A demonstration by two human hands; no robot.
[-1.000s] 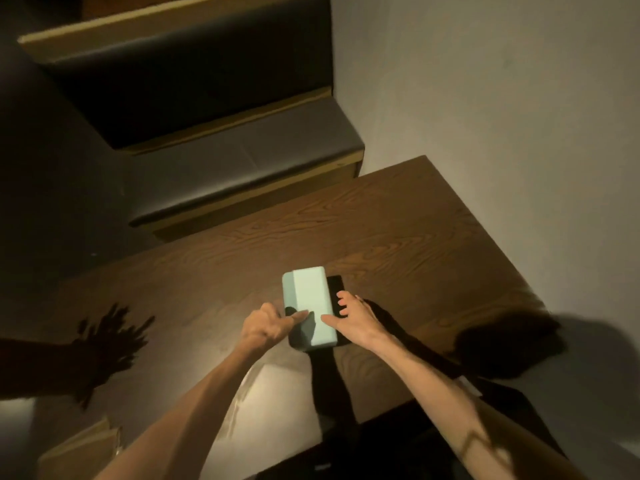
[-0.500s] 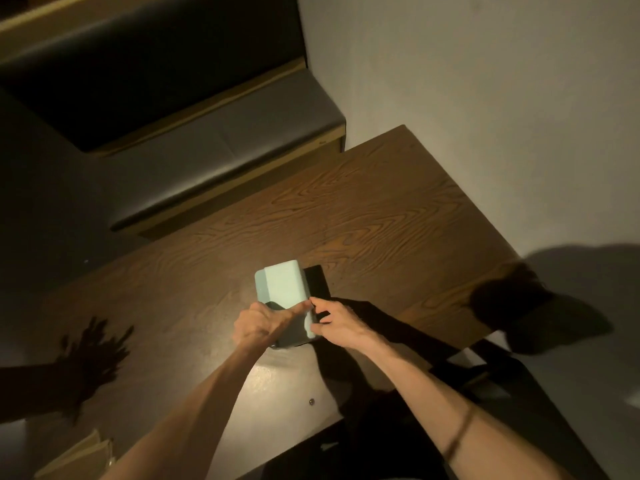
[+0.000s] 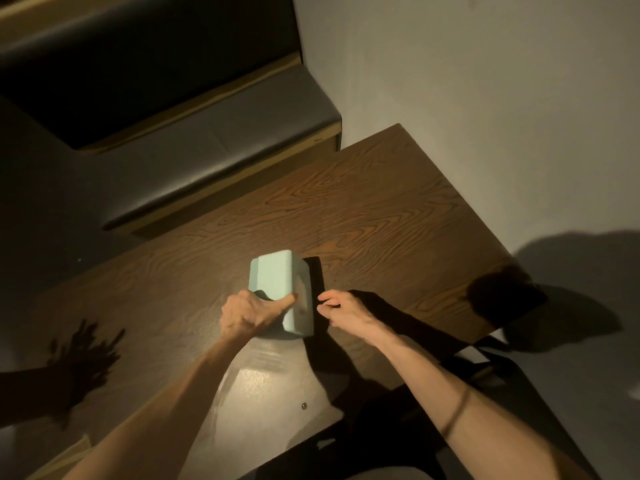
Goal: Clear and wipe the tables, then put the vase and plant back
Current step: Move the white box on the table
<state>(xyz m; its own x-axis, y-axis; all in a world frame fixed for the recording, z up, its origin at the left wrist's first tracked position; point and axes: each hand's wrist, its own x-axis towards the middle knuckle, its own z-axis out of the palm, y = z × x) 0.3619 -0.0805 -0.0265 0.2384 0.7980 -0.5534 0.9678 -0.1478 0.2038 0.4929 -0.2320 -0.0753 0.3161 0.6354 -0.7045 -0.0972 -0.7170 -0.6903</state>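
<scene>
The dark brown wood-grain table (image 3: 363, 216) runs diagonally across the view, its far end against the plain pale wall (image 3: 485, 98) and its near edge cutting below the forearms. Beyond its far long edge sits a dark cushioned bench seat with a wooden frame (image 3: 214, 161), close along the table. Most of the tabletop towards the wall lies bare; a bright patch of light falls on the near part, where a small round stud (image 3: 304, 406) shows.

Both forearms reach in from the bottom and meet near the middle of the table. The left hand (image 3: 247, 315) grips the pale mint-green rectangular block (image 3: 277, 292) from its left side, thumb laid across the near face, fingers hidden behind it. The block stands on the table, tilted; whether it is a vase cannot be told. The right hand (image 3: 341, 310) is just beside the block's right edge, apart from it, fingers curled with fingertip and thumb nearly meeting; whether they pinch anything cannot be told. A thin dark band (image 3: 455, 410) circles the right forearm.
</scene>
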